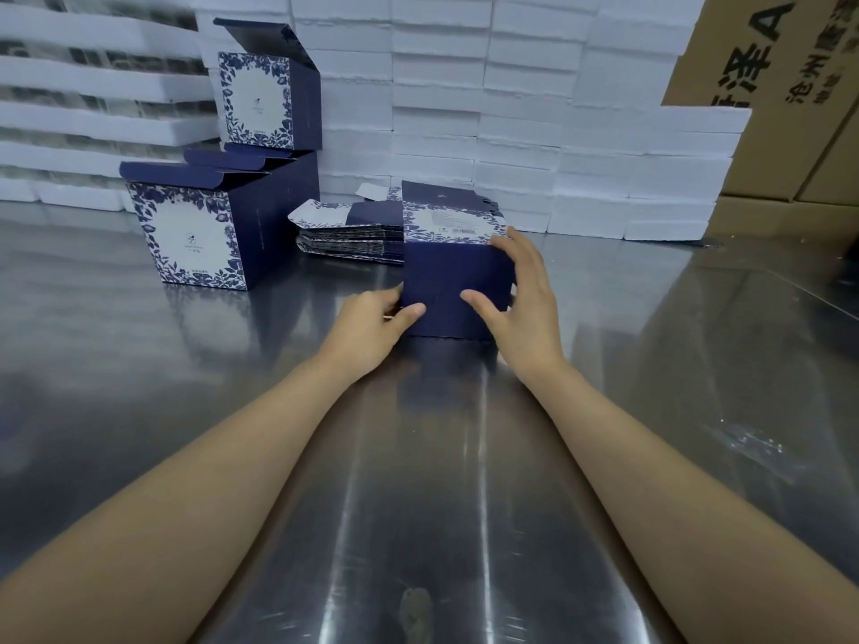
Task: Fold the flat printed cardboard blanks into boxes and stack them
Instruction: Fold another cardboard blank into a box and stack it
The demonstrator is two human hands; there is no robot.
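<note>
Blank stack (pixel 353 238) just behind gripped box (pixel 448 283); folded boxes (pixel 190 239) stacked left.

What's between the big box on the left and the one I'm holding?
A stack of flat blanks, slightly behind the held box; the head view shows it.

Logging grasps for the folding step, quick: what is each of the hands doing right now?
Left hand: grips the navy box at its lower left edge.
Right hand: grips the same box along its right side.
</note>
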